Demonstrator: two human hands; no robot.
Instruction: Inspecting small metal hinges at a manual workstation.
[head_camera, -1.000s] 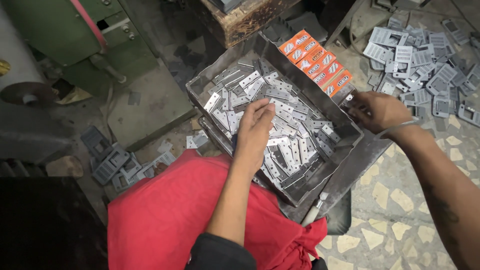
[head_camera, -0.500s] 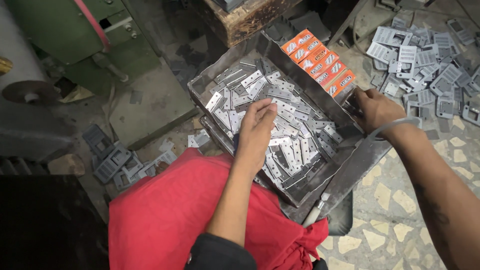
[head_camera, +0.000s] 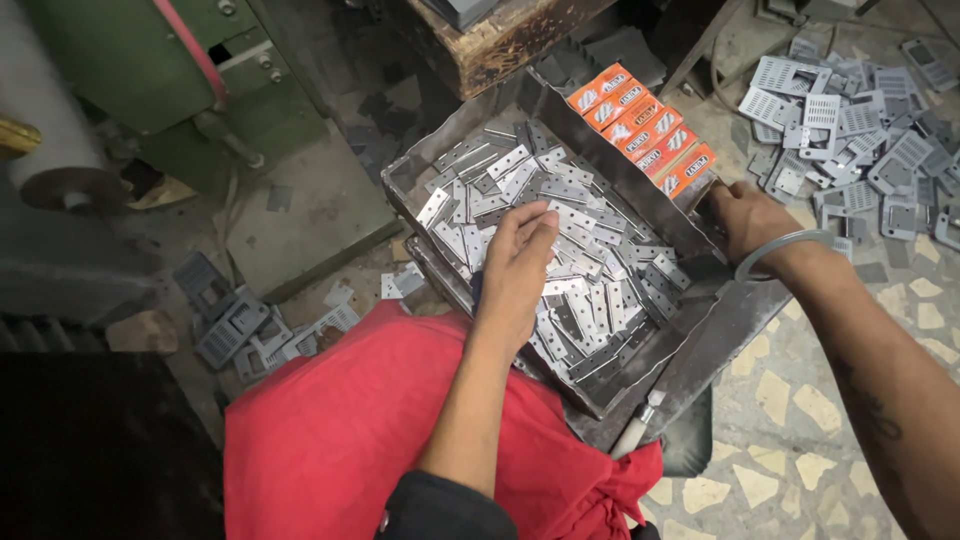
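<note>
Metal tray (head_camera: 445, 165) sits tilted on the lap, red cloth (head_camera: 340, 430) under its near end. Tray's near rim runs just past the L wrist; far rim butts close to a wooden bench (head_camera: 500, 45). R side: a raised divider wall (head_camera: 640, 185) splits off a narrow side strip. Little free room around it: green machine (head_camera: 150, 70) to the L, loose grey stamped parts (head_camera: 850, 130) strewn on the floor to the R, more grey parts (head_camera: 240, 325) on the floor at L. Bare patch of terrazzo floor (head_camera: 790, 420) near R forearm.

Left hand (head_camera: 515, 265) lies palm-down mid-tray, on top of the plates (head_camera: 590, 250); fingers together, tips curled onto a plate at the heap's upper middle, seems to be pinching one but can't tell for sure. Plates are right under and all round the hand, touching it.

Right hand (head_camera: 745, 215) is at the tray's R wall, just below the orange boxes (head_camera: 645, 125); fingers curled down over the wall edge, grip hidden, can't tell if it holds anything. Metal bangle (head_camera: 780, 252) on that wrist.

Contents: main bay = heap of small flat steel plates w/ holes, filling most of it. Side strip = row of orange boxes, stacked side by side, upper end.
</note>
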